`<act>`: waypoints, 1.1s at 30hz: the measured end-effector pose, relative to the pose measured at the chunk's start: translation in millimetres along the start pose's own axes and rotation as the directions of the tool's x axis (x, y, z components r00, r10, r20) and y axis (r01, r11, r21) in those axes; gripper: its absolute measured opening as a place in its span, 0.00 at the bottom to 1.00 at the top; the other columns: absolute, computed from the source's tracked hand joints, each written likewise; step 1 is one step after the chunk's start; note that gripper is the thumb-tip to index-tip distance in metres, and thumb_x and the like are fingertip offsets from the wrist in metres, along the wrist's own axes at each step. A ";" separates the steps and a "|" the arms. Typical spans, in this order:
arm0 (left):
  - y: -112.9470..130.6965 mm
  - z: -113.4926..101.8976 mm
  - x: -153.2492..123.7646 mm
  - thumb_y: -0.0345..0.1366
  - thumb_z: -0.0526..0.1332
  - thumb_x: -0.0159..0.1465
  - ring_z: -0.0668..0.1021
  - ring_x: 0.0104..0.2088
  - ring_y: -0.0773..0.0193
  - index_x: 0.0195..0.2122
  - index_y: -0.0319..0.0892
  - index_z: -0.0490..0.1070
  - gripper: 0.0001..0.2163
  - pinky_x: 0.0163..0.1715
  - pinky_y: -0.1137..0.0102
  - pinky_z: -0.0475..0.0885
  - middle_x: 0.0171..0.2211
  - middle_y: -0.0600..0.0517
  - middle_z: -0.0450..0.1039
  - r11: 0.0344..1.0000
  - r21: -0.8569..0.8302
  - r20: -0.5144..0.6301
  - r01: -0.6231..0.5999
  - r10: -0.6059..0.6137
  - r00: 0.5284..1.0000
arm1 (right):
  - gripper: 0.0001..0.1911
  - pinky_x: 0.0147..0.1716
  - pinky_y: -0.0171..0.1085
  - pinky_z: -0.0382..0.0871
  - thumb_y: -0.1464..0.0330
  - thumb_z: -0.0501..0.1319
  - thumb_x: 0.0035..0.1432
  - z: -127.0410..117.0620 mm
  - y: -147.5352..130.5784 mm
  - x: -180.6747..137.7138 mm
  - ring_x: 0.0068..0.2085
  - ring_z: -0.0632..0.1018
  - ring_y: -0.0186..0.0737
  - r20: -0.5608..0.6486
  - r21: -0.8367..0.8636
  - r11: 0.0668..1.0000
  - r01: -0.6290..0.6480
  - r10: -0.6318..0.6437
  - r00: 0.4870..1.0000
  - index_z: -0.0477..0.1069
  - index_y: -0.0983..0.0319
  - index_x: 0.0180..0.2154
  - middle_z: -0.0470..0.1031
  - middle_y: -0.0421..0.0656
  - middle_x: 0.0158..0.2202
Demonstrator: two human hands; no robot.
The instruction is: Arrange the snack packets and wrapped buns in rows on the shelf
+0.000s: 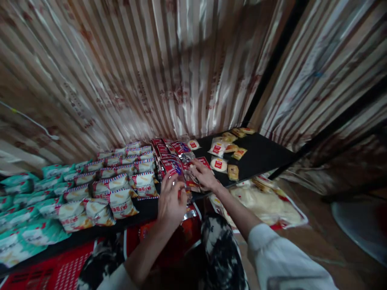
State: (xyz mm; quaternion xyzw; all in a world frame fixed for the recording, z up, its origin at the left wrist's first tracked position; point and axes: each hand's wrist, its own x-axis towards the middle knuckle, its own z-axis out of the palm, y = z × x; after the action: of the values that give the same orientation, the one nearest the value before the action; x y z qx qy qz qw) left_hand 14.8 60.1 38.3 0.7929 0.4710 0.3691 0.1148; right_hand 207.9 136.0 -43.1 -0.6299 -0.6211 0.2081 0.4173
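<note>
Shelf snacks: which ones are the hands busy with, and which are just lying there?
Busy with: left hand, right hand, both on the red packets.
Lying about: white packets, green packets, round cakes, red crate.

You wear a pale, off-white top with long, loose sleeves. The right sleeve (281, 257) ends in a soft, creased cuff near the elbow, and the left sleeve (111, 282) shows only as a pale edge low in view. Your trousers (222, 249) are black with mottled white blotches. Your left hand (171, 201) and right hand (205, 175) are bare.
</note>
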 end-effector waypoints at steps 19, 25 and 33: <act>-56.1 21.4 17.8 0.33 0.55 0.63 0.55 0.64 0.42 0.54 0.32 0.65 0.18 0.57 0.47 0.60 0.61 0.33 0.58 0.918 0.389 0.032 -0.079 0.072 0.997 | 0.20 0.59 0.49 0.60 0.56 0.53 0.62 64.1 -55.9 94.6 0.58 0.69 0.47 0.072 0.024 0.965 0.260 -0.261 0.963 0.77 0.60 0.43 0.73 0.49 0.53; -61.8 19.6 9.0 0.32 0.54 0.64 0.49 0.66 0.42 0.51 0.34 0.66 0.15 0.59 0.45 0.58 0.62 0.33 0.54 0.922 0.372 0.009 -0.106 0.110 0.994 | 0.19 0.57 0.48 0.62 0.58 0.51 0.64 38.1 -59.7 30.3 0.56 0.70 0.44 -0.059 0.108 0.946 0.305 -0.300 0.952 0.74 0.58 0.47 0.74 0.47 0.52; -55.3 21.2 14.2 0.29 0.53 0.64 0.43 0.67 0.46 0.48 0.34 0.69 0.12 0.59 0.47 0.60 0.64 0.34 0.52 0.949 0.297 0.050 -0.108 0.097 0.994 | 0.30 0.58 0.56 0.60 0.58 0.61 0.57 18.3 -43.0 -58.4 0.62 0.63 0.50 0.076 -0.010 0.931 0.365 -0.364 0.928 0.61 0.55 0.60 0.64 0.48 0.60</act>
State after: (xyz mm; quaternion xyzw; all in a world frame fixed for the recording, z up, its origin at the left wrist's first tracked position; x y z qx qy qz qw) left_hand -3.1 104.7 1.0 0.8309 0.4775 0.2850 -0.0179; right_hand 159.1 79.9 -34.7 -0.5007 -0.7445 0.1421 0.4181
